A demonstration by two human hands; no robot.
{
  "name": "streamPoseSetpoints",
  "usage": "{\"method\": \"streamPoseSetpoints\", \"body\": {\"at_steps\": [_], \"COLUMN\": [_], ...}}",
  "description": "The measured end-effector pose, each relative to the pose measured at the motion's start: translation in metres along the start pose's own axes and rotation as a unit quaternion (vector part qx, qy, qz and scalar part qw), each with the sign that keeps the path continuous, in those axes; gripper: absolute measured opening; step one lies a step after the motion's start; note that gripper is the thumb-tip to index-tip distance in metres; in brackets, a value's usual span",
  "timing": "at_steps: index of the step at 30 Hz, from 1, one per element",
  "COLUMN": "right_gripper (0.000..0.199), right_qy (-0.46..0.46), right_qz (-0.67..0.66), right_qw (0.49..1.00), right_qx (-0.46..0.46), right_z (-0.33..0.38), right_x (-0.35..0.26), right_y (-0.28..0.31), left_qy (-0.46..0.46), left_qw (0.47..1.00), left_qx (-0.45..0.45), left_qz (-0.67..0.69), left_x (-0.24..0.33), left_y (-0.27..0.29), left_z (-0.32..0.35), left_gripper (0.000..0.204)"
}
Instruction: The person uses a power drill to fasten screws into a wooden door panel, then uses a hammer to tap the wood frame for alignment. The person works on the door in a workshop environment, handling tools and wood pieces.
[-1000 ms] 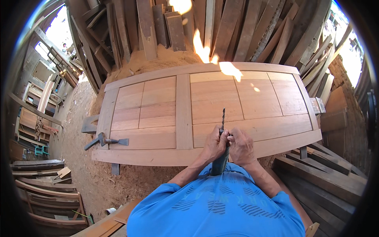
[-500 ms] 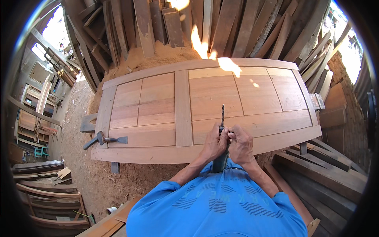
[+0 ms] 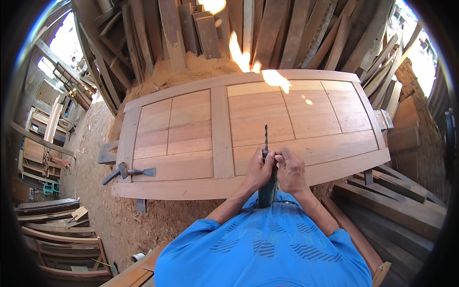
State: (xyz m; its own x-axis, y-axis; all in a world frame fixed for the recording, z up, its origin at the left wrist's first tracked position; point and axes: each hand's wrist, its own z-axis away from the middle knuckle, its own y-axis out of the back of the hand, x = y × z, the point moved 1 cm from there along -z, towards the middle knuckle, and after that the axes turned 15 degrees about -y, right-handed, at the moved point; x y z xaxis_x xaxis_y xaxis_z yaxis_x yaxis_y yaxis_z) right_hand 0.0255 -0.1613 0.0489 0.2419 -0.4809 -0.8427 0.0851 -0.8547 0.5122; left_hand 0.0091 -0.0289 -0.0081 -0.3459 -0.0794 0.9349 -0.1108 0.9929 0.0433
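A power drill (image 3: pixel 267 195) with a dark green body stands against my blue shirt, its twist bit (image 3: pixel 266 137) pointing away from me. My left hand (image 3: pixel 259 171) is closed round the front of the drill, near the chuck. Just beside it, my right hand (image 3: pixel 291 171) is closed in a pinch at the chuck; what its fingers hold, if anything, is hidden. Beneath and beyond the hands lies a panelled wooden door (image 3: pixel 222 138). A hammer (image 3: pixel 123 170) and a broad chisel (image 3: pixel 146 171) lie together on the door's near left corner.
Supports hold the door up, one a wooden block (image 3: pixel 108 152) at its left end. Behind it, many boards (image 3: pixel 171 36) lean over a heap of sawdust (image 3: pixel 201 64). Stacked timber (image 3: pixel 392 210) lies at the near right, and wooden frames (image 3: pixel 67 244) at the near left.
The drill bit has tipped slightly to the left, and both hands have shifted a little left with it. Their hold looks the same.
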Motion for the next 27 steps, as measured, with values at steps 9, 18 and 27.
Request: {"method": "streamPoseSetpoints", "body": {"at_steps": [9,18,27], "right_gripper": [0.018,0.016,0.018], "right_qy": [0.039,0.083,0.108], "right_qz": [-0.017,0.010,-0.019], "right_qw": [0.999,0.996,0.994], "right_qx": [-0.026,-0.010,0.001], "right_z": [0.002,0.000,-0.001], "right_x": [0.004,0.004,0.008], "right_y": [0.028,0.033,0.029], "left_qy": [0.122,0.104,0.128], "left_qw": [0.931,0.956,0.921], "left_qx": [-0.052,0.015,-0.052], "left_qz": [0.341,0.274,0.365], "left_x": [0.003,0.010,0.014], "left_y": [0.030,0.024,0.026], "left_z": [-0.004,-0.002,-0.003], "left_gripper": [0.041,0.040,0.039]}}
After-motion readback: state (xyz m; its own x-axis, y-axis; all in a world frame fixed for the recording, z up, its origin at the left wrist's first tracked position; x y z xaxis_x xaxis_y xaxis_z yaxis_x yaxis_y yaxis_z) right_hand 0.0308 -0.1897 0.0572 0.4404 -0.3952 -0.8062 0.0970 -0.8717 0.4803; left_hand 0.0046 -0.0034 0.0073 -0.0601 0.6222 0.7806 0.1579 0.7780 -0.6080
